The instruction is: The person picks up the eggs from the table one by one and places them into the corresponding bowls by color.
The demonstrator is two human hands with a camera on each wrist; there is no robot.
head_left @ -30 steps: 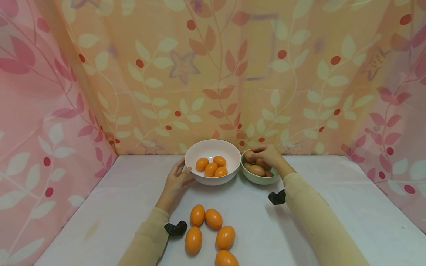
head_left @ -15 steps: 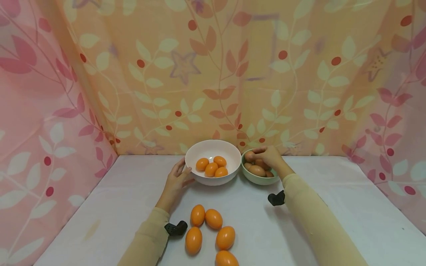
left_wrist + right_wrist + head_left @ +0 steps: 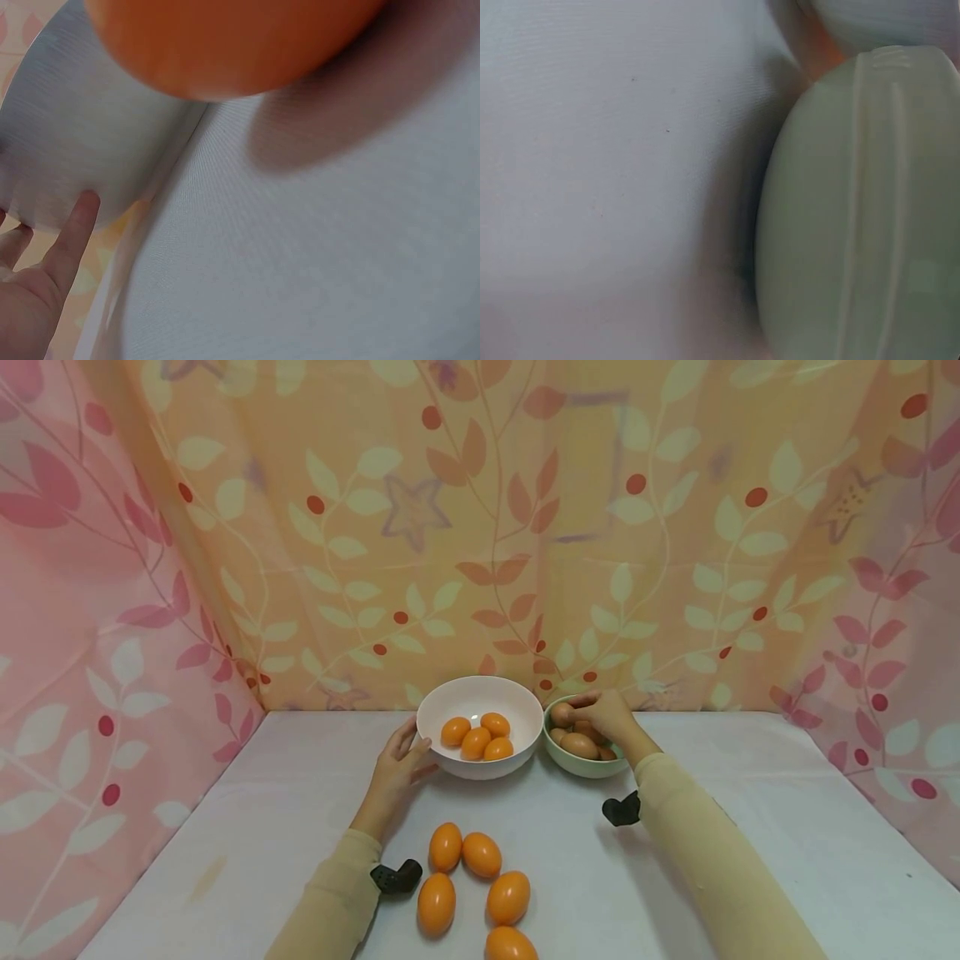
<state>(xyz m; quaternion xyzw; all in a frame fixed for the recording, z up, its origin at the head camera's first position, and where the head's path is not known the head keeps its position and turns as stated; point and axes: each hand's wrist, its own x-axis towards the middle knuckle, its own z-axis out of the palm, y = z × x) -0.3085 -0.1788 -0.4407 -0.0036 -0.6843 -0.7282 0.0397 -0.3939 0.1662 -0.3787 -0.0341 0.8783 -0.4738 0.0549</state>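
My left hand (image 3: pixel 396 770) rests against the left side of a white bowl (image 3: pixel 487 770), its fingers spread along the outer wall. The left wrist view shows a fairly straight finger (image 3: pixel 75 229) touching that wall. Several orange eggs (image 3: pixel 476 742) lie inside the white bowl. Close beside it on the right stands a smaller pale green bowl (image 3: pixel 585 767) of brown eggs (image 3: pixel 579 745). Reaching over the green bowl, my right hand (image 3: pixel 609 717) pinches a brown egg (image 3: pixel 561 714) at its left side. The right wrist view has only the bowl's outer wall (image 3: pixel 817 225), not the hand.
Several more orange eggs (image 3: pixel 482 854) lie loose on the white tabletop (image 3: pixel 300 793) between the forearms. One looms large in the left wrist view. A patterned cloth (image 3: pixel 480 527) hangs behind the bowls, with pink cloth at both sides.
The right wrist has shifted very slightly to the left, its fingers staying at the brown egg. The left hand, both bowls and the loose orange eggs keep their places.
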